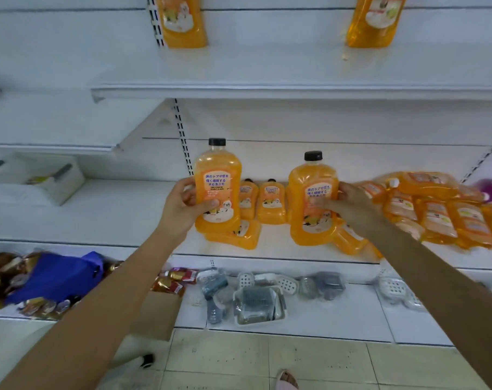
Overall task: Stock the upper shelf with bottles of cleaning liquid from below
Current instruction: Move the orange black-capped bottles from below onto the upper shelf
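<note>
While in hands [182,205] [350,205], bottles [218,164] [312,180] amid others [271,205]

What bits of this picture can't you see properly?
Head view:
Upper-shelf bottles: tops cut off by the top edge.
Pile of bottles at right: blurred, labels unreadable.
Lying bottle: mostly hidden behind the bottle held by the left hand.
Small print on that held bottle: too small to read.

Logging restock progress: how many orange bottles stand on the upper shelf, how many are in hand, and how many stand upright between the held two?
Bottles on the upper shelf: 2
Held bottles, left hand and right hand: 2
Upright bottles between them: 2
Total: 6
</note>
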`<state>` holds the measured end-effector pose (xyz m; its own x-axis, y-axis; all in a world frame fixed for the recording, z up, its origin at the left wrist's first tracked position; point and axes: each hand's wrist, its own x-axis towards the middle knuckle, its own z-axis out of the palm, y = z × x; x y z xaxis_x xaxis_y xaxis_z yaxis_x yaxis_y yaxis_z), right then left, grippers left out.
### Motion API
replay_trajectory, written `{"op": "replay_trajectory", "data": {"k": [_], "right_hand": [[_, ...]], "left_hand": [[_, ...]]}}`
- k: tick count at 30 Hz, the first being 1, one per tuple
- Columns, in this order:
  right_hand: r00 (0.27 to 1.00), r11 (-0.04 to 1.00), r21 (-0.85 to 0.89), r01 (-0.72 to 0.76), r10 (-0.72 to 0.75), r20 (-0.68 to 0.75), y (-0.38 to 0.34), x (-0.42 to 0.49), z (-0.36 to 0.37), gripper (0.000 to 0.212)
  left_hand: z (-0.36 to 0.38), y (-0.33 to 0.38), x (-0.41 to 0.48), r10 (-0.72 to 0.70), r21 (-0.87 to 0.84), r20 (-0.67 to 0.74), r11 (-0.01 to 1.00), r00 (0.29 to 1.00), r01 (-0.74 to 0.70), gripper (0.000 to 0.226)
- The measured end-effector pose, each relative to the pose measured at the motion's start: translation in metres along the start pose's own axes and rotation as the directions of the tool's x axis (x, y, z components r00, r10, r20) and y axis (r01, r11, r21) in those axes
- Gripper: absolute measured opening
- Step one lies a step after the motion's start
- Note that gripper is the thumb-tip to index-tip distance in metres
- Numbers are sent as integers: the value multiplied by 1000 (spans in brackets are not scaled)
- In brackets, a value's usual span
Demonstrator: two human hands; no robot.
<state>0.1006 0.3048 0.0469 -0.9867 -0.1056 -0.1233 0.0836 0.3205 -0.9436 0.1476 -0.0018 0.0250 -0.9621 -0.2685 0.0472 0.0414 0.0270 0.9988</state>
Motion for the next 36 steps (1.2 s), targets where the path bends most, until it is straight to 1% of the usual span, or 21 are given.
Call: {"op": "replay_trajectory", "data": {"k": [3,4,7,9,13,16,17,20,22,23,26,28,30,32,36], "right_hand": [[996,997,11,81,-80,-25,-25,-49,10,53],[993,993,17,114,-113,-35,-35,-66,11,51],[974,974,38,225,-223,-37,-73,-111,11,36],[960,959,36,280,-279,-31,-101,-134,7,32],[924,923,45,382,-380,-51,-157,-158,-1,49],[892,890,67,450,-446,-72,-192,-162,-7,63],[885,883,68,464,-458,-85,-200,-161,-9,62],[877,874,102,476,-463,-125,-219,-147,-13,41],[878,871,140,471,-448,-168,-228,-130,-15,31],[878,871,155,466,-435,-197,-232,-120,-16,29],[868,863,172,475,-427,-255,-247,-85,-18,31],[862,863,157,481,-432,-267,-255,-58,-21,33],[861,866,143,479,-431,-269,-262,-26,-27,38],[869,879,111,464,-427,-248,-263,-3,-31,46],[885,896,40,443,-429,-178,-268,53,-39,45]], "left_hand": [[-21,35,-34,101,11,64,995,993,-101,53],[-28,50,-45,135,24,79,990,988,-137,54],[-46,103,-73,257,16,105,966,961,-260,55],[-54,142,-85,330,-24,98,944,939,-330,52],[-65,215,-85,437,-80,76,899,896,-431,47],[-69,256,-74,457,-101,19,886,889,-453,48],[-70,265,-70,450,-111,7,888,893,-447,49],[-71,277,-51,424,-132,2,898,906,-420,58],[-71,278,-35,421,-96,-3,903,907,-420,60],[-71,278,-25,417,-77,-13,906,909,-417,61],[-63,278,5,414,1,-50,910,909,-414,63],[-54,278,27,421,71,-64,906,905,-417,64],[-40,280,56,426,129,-61,900,903,-416,66],[-27,283,80,428,205,-39,888,903,-412,66],[8,288,142,450,334,-6,842,893,-423,68]]}}
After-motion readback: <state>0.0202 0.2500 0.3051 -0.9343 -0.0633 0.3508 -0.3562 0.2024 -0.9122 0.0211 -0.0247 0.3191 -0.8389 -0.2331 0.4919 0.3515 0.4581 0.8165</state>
